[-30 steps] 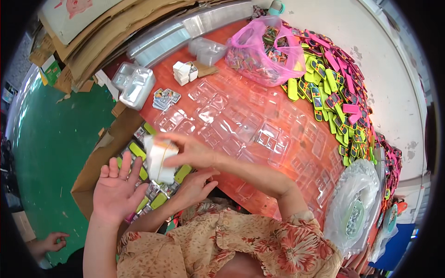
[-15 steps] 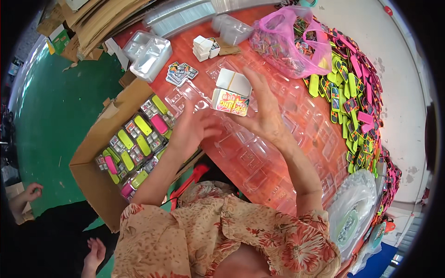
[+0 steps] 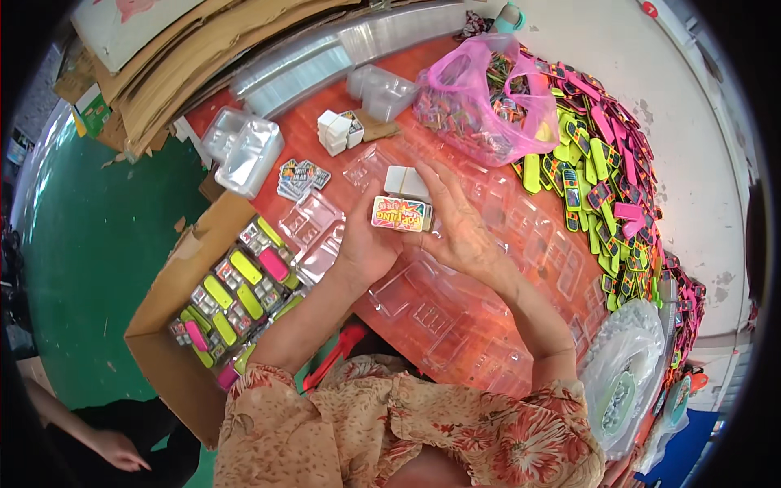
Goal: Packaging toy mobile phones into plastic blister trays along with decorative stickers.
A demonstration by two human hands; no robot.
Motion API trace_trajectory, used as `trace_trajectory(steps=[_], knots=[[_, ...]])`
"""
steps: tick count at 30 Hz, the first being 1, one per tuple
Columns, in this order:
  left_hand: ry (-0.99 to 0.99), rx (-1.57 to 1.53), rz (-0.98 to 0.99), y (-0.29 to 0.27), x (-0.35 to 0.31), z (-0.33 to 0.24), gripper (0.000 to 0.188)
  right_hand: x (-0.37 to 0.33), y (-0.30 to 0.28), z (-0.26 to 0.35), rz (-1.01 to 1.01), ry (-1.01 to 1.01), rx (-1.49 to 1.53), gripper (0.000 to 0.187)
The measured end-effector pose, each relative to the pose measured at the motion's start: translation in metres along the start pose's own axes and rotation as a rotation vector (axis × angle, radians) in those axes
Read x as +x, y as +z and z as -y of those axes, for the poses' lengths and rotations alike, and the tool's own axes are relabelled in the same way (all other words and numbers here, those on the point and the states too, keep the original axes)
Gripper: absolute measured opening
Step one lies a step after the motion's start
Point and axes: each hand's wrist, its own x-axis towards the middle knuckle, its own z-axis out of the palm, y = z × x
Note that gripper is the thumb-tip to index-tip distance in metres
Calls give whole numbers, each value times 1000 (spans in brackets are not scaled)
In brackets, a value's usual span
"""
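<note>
A stack of colourful printed cards (image 3: 397,213) is between my two hands above the red table. Just beyond it sits a white card stack with a thin band (image 3: 405,182). My left hand (image 3: 368,244) closes round the near left side of the printed stack, its fingers partly hidden beneath. My right hand (image 3: 462,232) grips both stacks from the right, thumb along the near edge. Below and around my hands, clear plastic blister trays (image 3: 423,305) cover the table. Left of my hands lie loose printed cards (image 3: 301,179), and farther off stand small white card stacks (image 3: 335,132).
At left, a cardboard box (image 3: 175,358) holds packed trays with yellow and pink pieces. A pink plastic bag (image 3: 488,122) of small parts lies far right, beside a heap of yellow and pink toy phones (image 3: 606,179). Another person's hand (image 3: 122,450) shows lower left.
My left hand, earlier apart with fingers spread, has come in to the cards and closed on them. The card stacks have moved slightly nearer to me. The other person's arm has shifted.
</note>
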Motion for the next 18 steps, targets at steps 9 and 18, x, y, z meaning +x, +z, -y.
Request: trace_trajectory(steps=[9,18], knots=[[-23,327,41,15,31,-29,67,53,-27,-62,-168,392,790,68],[617,1055,-323,-20,-49,-50,26,203,-39,-169,-350,-5,-281,76]])
